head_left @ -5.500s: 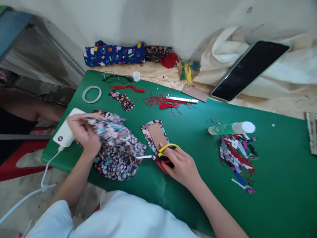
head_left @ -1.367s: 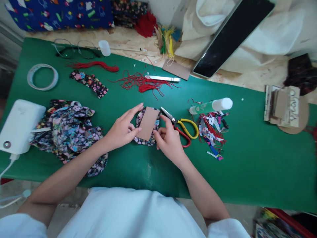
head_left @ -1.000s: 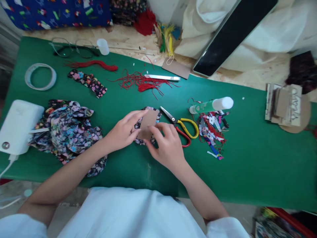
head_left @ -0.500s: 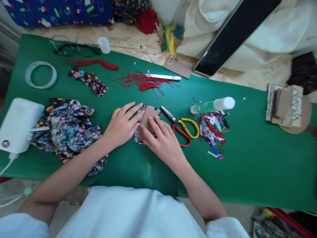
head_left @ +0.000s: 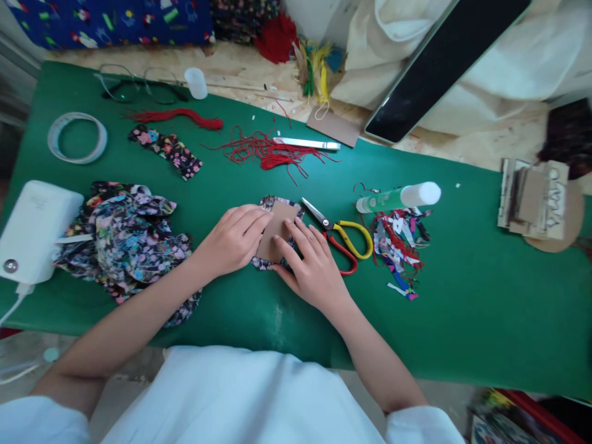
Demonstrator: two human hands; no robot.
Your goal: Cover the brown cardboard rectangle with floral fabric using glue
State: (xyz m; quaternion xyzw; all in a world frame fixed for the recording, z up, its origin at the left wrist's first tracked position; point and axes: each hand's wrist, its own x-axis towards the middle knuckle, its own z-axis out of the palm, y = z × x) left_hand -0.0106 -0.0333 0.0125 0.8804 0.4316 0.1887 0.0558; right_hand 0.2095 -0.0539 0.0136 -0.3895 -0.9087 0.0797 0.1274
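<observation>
A piece of brown cardboard [head_left: 279, 228] lies on a slightly larger piece of dark floral fabric [head_left: 263, 264], whose edges show around it. My left hand [head_left: 235, 239] is at their left side, its fingers drawn together on the fabric's edge; the fingertips are partly hidden. Across the cardboard's right part rests my right hand [head_left: 312, 262], fingers spread and flat, the thumb by the lower edge. Just right of the fabric are scissors [head_left: 340, 237] with one yellow and one red handle, blades apart.
Right of the scissors, a glue stick [head_left: 398, 197] lies by fabric and thread scraps [head_left: 400, 240]. Crumpled floral cloth [head_left: 129, 240] and a white power bank [head_left: 39, 231] are on the left. Behind are red threads [head_left: 254, 148], tweezers [head_left: 308, 143], a tape roll [head_left: 76, 138] and glasses [head_left: 139, 86].
My left hand's fingers, spread over the fabric's upper left before, have drawn together and moved down to its left edge. My right hand has shifted slightly right, uncovering more cardboard.
</observation>
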